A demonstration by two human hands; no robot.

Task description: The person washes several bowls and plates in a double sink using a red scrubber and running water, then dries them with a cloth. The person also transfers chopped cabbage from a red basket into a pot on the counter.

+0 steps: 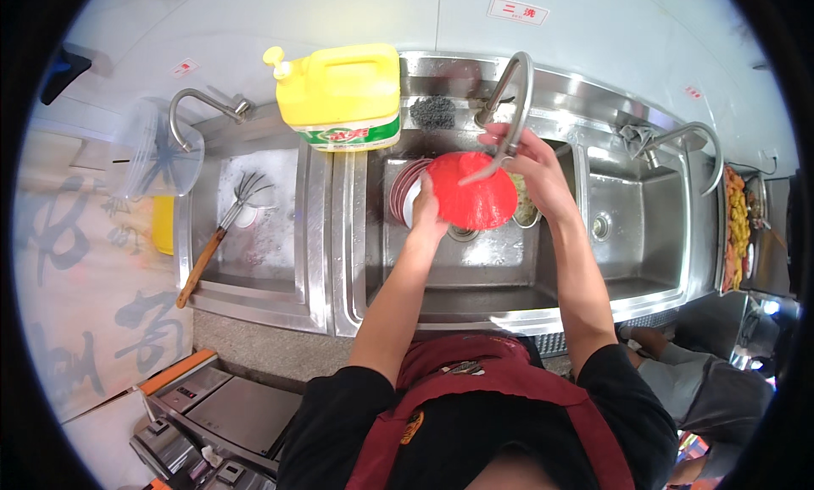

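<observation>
My left hand (430,205) grips the left edge of a wet red bowl (474,201) over the middle sink basin. Above the bowl curves a metal faucet (525,89), with what looks like a stream of water falling from its spout onto the red surface. My right hand (534,166) is at the spout, fingers spread behind it; whether they touch the metal, I cannot tell. Left of the bowl, partly covered by it and my left hand, is a stack of red-rimmed dishes (400,194). A metal-rimmed container or strainer with greenish bits (526,204) shows partly beyond the bowl's right edge.
A yellow detergent jug (340,96) and a dark scouring pad (434,112) rest on the back ledge. In the left basin, a wood-handled wire whisk (232,216) leans over suds. A right basin (610,261) adjoins. Another person (693,388) is behind at right.
</observation>
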